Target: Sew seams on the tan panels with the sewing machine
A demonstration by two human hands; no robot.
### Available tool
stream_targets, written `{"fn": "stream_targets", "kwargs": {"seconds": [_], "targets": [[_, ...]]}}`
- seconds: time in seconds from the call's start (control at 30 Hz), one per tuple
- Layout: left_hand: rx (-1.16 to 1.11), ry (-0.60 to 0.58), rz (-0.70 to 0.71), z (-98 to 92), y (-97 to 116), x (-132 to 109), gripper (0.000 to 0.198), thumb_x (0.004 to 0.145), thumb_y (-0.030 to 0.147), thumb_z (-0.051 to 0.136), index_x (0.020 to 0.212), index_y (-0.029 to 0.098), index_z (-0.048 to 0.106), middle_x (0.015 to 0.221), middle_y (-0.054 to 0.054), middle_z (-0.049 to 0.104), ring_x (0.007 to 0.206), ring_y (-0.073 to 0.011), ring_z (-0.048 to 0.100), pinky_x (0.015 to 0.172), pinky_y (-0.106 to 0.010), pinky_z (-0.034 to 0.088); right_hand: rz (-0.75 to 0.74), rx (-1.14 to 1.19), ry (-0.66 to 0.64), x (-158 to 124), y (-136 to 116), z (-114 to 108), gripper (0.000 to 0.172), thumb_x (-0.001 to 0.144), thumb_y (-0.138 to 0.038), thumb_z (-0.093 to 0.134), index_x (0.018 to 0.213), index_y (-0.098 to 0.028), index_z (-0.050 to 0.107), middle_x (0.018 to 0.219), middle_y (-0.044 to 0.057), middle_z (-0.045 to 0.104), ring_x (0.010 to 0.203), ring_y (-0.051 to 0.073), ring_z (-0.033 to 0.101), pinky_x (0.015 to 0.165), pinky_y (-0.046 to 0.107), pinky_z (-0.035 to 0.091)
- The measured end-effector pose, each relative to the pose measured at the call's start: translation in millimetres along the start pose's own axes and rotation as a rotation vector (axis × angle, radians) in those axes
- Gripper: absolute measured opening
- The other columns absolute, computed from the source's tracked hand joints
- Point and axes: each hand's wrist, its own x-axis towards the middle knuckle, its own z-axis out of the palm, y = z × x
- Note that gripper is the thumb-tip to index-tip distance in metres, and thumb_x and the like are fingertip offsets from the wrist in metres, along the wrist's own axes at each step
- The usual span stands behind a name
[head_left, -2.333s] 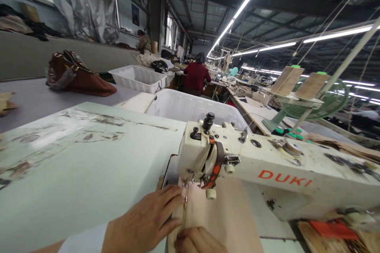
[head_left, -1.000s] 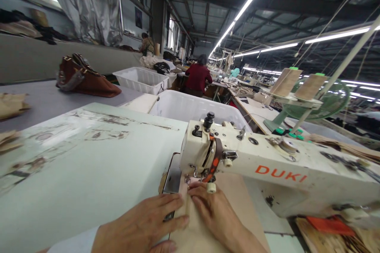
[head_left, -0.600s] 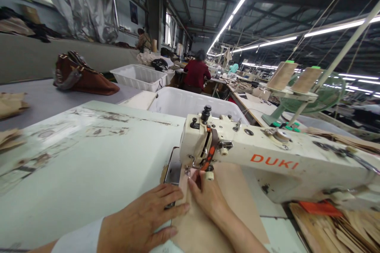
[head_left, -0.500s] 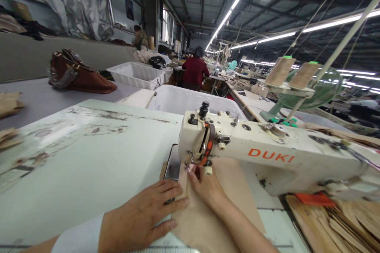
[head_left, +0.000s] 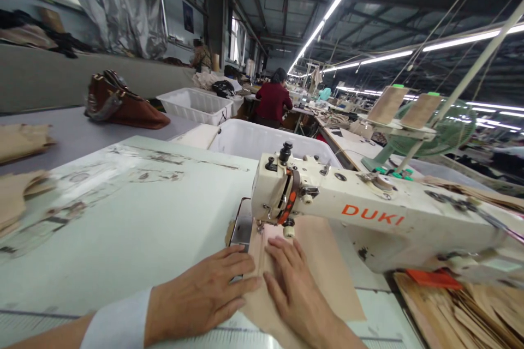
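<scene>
A cream DUKI sewing machine (head_left: 368,212) stands on a pale green table (head_left: 123,218). A tan, leather-like piece (head_left: 323,272) lies under its needle. My left hand (head_left: 200,297) rests flat on the piece's left edge, fingers stretched towards the needle plate (head_left: 241,229). My right hand (head_left: 292,283) lies flat on the piece just right of the seam line, fingers spread and pointing at the presser foot (head_left: 260,226). Neither hand grips anything.
A white plastic bin (head_left: 266,144) stands behind the machine, another bin (head_left: 196,103) farther back. A brown bag (head_left: 123,106) lies on the grey table at left. Tan pieces (head_left: 470,305) are stacked at lower right. Thread cones (head_left: 388,106), a green fan (head_left: 446,131), a seated person in red (head_left: 272,101).
My right hand came from the bottom edge up to the needle, pinched there, and now lies flat with spread fingers. The left hand stays flat on the piece.
</scene>
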Motion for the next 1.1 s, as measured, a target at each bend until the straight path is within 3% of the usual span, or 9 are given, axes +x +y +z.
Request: {"fn": "stream_targets", "kwargs": {"seconds": [0.1,0.33,0.57,0.73,0.9,1.1], "targets": [[0.052,0.041,-0.009,4.5,2,-6,0.05,0.091,0.018,0.059,0.14,0.023,0.048,0.133,-0.007,0.059,0.124,-0.0247,0.054,0.113,-0.041,0.037,-0.056,-0.08,-0.059,-10,1,-1,0.049,0.093,-0.015,0.046,0.142,-0.021,0.043,0.148,0.007,0.045,0.139,0.024,0.038,0.116,0.057,0.027],[0.149,0.167,-0.037,11.2,-4,-18,0.062,0.092,0.034,0.065,0.147,0.022,0.04,0.141,-0.005,0.055,0.126,-0.0224,0.053,0.107,-0.031,0.044,-0.136,-0.127,0.049,-2,14,11,0.05,0.092,-0.018,0.05,0.142,-0.02,0.046,0.148,0.006,0.046,0.135,0.024,0.046,0.116,0.052,0.031],[0.094,0.138,-0.031,0.3,-17,-4,0.057,0.093,0.042,0.062,0.145,0.023,0.043,0.139,-0.006,0.057,0.125,-0.0252,0.055,0.108,-0.034,0.044,-0.137,-0.136,-0.113,12,21,-1,0.056,0.09,-0.016,0.051,0.145,-0.017,0.041,0.148,0.012,0.043,0.132,0.03,0.048,0.11,0.058,0.036],[0.052,0.059,-0.035,-6.9,-23,7,0.057,0.092,0.044,0.062,0.141,0.018,0.047,0.137,-0.01,0.058,0.124,-0.0267,0.056,0.108,-0.038,0.044,-0.114,-0.129,-0.139,20,30,-4,0.058,0.093,-0.02,0.051,0.148,-0.02,0.036,0.144,0.012,0.049,0.13,0.03,0.05,0.11,0.06,0.036],[0.026,-0.069,-0.073,-9.5,-30,14,0.065,0.093,0.044,0.061,0.147,0.017,0.039,0.145,-0.014,0.05,0.132,-0.0312,0.048,0.109,-0.045,0.041,-0.109,-0.039,-0.132,29,27,-6,0.049,0.089,-0.008,0.049,0.136,-0.022,0.051,0.139,0.009,0.055,0.128,0.029,0.051,0.111,0.057,0.037],[-0.023,-0.058,-0.064,-6.5,-38,17,0.065,0.089,0.036,0.065,0.146,0.019,0.04,0.144,-0.012,0.051,0.133,-0.0294,0.046,0.11,-0.042,0.04,-0.112,0.097,-0.074,29,26,0,0.042,0.09,-0.004,0.043,0.122,-0.022,0.063,0.126,0.006,0.064,0.119,0.022,0.058,0.11,0.047,0.042]]}}
